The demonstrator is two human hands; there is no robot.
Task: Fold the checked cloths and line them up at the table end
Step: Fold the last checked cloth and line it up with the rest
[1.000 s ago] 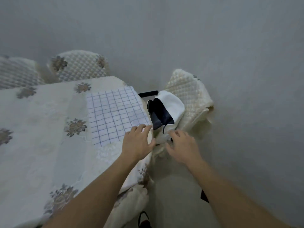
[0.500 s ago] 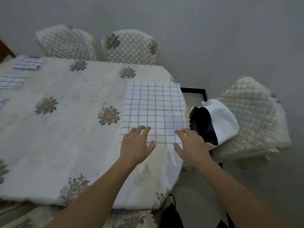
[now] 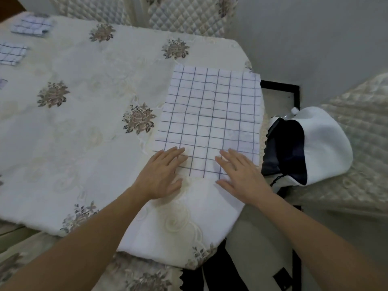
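A white cloth with a dark blue check (image 3: 212,116) lies spread flat at the near right corner of the table (image 3: 88,131). My left hand (image 3: 161,173) rests flat on its near left corner, fingers straight. My right hand (image 3: 241,175) lies flat on its near right corner, fingers straight too. Two folded checked cloths lie at the far left end: one (image 3: 31,26) at the back, another (image 3: 11,53) nearer. The edge of a third (image 3: 2,82) shows at the left border.
A cream tablecloth with floral motifs covers the table and hangs over its near edge. A white bag with a dark lining (image 3: 308,141) sits on a quilted chair (image 3: 361,148) to the right. Two quilted chairs (image 3: 189,15) stand at the far side. A grey wall lies behind.
The view swung left and down, bringing the folded cloths at the far end into sight. My right hand moved from the bag onto the cloth's near right corner.
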